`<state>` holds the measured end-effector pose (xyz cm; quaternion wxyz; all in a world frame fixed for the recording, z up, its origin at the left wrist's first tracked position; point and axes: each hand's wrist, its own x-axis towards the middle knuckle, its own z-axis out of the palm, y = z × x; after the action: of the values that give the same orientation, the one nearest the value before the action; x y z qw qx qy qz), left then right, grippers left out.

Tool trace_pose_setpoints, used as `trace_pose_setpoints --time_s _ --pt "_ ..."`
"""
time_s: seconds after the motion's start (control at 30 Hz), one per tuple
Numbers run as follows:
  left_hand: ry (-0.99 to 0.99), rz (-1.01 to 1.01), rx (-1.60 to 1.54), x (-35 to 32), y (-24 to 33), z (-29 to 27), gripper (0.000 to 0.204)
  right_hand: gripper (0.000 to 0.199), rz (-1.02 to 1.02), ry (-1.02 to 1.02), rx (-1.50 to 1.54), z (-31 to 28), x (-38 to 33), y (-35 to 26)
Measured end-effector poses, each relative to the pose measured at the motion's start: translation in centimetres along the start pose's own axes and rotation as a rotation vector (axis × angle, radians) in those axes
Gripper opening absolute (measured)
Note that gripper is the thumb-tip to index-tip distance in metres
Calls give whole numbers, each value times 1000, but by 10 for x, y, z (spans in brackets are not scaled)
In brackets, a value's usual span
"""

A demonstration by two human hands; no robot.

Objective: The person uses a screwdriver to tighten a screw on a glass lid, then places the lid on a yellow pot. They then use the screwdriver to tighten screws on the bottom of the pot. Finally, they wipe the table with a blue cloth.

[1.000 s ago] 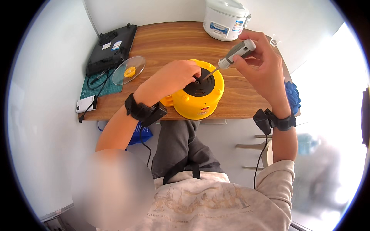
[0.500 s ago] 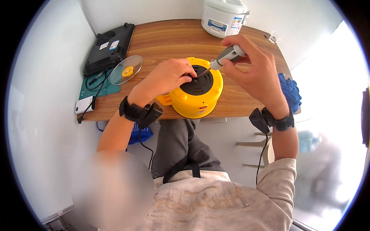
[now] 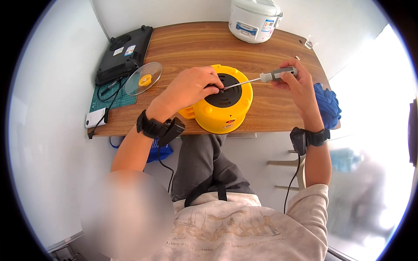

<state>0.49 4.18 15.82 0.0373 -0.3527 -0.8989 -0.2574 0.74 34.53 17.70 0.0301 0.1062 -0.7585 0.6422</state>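
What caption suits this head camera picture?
Right hand points a grey-handled screwdriver at the black slotted disc on a round yellow appliance, beside the left hand.

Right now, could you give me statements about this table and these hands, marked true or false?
1. The right hand holds a screwdriver. True.
2. The left hand is away from the yellow appliance. False: it is at the appliance's black panel.
3. The white rice cooker stands at the table's far side. True.
4. The clear lid has a blue knob. False: the knob is yellow.
5. The blue cloth lies right of the yellow appliance. True.
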Motion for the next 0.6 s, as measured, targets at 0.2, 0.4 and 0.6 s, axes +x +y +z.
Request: trace_pose_setpoints --time_s 0.2,0.4,0.6 --pt "-18 -19 -15 1 2 -2 18 18 56 10 98 -5 -4 15" --pt "-30 -6 -10 2 1 -2 20 17 114 61 220 -1 -9 30" --pt "-35 -8 -18 0 5 -3 23 16 126 66 283 -3 -12 40"
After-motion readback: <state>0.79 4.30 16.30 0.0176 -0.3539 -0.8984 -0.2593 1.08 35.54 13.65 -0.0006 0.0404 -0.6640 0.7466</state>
